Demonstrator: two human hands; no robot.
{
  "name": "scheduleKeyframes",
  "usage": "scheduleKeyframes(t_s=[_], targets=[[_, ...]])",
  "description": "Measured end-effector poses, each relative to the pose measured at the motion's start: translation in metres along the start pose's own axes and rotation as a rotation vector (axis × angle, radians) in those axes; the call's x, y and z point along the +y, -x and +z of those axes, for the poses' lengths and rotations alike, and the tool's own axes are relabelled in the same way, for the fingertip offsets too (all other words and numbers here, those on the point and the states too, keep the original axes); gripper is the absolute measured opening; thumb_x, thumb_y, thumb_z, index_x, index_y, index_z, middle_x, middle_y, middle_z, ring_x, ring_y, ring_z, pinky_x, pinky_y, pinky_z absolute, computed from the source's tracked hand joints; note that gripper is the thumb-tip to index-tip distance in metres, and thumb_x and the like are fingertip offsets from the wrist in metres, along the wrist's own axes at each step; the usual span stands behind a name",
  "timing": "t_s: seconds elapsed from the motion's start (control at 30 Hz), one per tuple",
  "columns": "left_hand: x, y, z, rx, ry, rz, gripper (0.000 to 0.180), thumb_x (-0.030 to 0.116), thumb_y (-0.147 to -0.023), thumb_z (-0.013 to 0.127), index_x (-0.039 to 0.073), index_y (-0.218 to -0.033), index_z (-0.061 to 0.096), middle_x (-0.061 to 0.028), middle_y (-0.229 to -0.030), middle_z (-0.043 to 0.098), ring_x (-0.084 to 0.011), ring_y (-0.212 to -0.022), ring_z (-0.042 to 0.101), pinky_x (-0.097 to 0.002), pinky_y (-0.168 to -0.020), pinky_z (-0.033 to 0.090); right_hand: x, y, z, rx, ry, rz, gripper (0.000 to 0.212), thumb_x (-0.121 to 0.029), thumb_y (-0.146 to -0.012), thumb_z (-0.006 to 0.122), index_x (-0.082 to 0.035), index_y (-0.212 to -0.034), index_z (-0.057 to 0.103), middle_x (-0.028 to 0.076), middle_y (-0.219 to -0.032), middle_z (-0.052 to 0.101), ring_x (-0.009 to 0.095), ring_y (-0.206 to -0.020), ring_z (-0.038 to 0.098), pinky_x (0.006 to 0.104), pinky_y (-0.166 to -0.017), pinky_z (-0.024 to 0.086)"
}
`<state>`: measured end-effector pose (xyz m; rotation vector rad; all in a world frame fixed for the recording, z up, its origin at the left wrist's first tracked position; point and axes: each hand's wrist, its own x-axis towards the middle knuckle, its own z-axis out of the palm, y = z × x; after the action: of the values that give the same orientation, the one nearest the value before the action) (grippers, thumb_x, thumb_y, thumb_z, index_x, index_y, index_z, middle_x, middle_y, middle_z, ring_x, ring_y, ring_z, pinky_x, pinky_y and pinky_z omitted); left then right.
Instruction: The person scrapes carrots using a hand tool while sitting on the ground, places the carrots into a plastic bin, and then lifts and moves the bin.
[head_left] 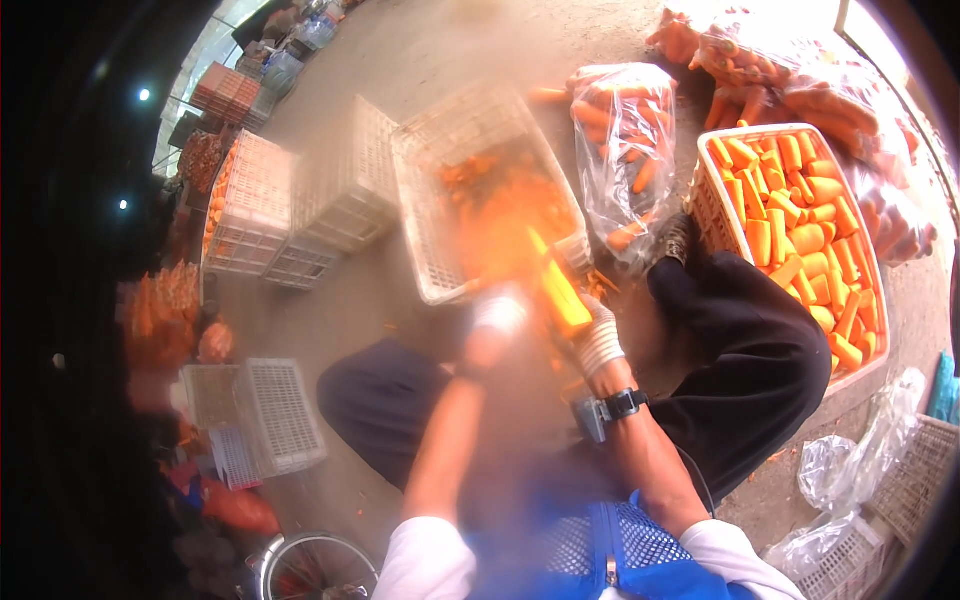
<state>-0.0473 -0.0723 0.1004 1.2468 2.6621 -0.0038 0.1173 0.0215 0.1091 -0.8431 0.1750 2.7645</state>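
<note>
In my right hand (600,338), which wears a pale knitted glove, is a bright orange carrot (566,298), gripped near its lower end. Its other end points up and away over the near edge of a white plastic crate (418,262). My left hand (500,312), also gloved, is just left of the carrot. A hazy smear covers its fingers, so whether it grips a tool does not show. Orange peelings (480,172) lie inside the crate, partly lost in the blur.
At right stands a crate of peeled carrots (790,235). Clear bags of carrots (625,140) lie beyond my right foot. Stacked white crates (255,205) are at left, with a smaller crate (280,415) nearer. Plastic wrap (850,465) lies at lower right.
</note>
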Motion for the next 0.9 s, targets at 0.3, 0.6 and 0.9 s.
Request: scheduleKeyframes(t_s=[0.3, 0.6, 0.9], targets=[[-0.004, -0.041, 0.03, 0.144, -0.192, 0.143, 0.02, 0.009, -0.086, 0.048, 0.006, -0.092, 0.066, -0.0133, -0.072, 0.062, -0.028, -0.063, 0.061, -0.0392, -0.055, 0.048, -0.009, 0.0, -0.004, 0.081, 0.122, -0.036, 0.035, -0.032, -0.089, 0.055, -0.009, -0.116, 0.058, 0.008, -0.111, 0.064, 0.024, -0.1, 0.057, 0.0432, -0.085, 0.047], [-0.023, -0.054, 0.033, 0.114, -0.348, 0.236, 0.018, 0.012, -0.086, 0.05, 0.005, -0.091, 0.066, -0.0144, -0.076, 0.064, -0.0276, -0.069, 0.062, -0.0387, -0.059, 0.048, -0.005, -0.013, -0.014, 0.005, 0.078, -0.01, 0.033, -0.029, -0.089, 0.057, -0.009, -0.115, 0.057, 0.009, -0.11, 0.063, 0.025, -0.101, 0.055, 0.042, -0.084, 0.047], [0.014, 0.022, -0.028, 0.182, -0.013, 0.149, 0.021, 0.02, -0.085, 0.054, 0.004, -0.085, 0.067, -0.0198, -0.079, 0.065, -0.0353, -0.077, 0.064, -0.0431, -0.066, 0.05, -0.008, 0.012, 0.007, 0.075, 0.177, -0.09, 0.034, -0.034, -0.088, 0.059, -0.011, -0.114, 0.057, 0.007, -0.111, 0.06, 0.024, -0.1, 0.053, 0.0442, -0.084, 0.046]])
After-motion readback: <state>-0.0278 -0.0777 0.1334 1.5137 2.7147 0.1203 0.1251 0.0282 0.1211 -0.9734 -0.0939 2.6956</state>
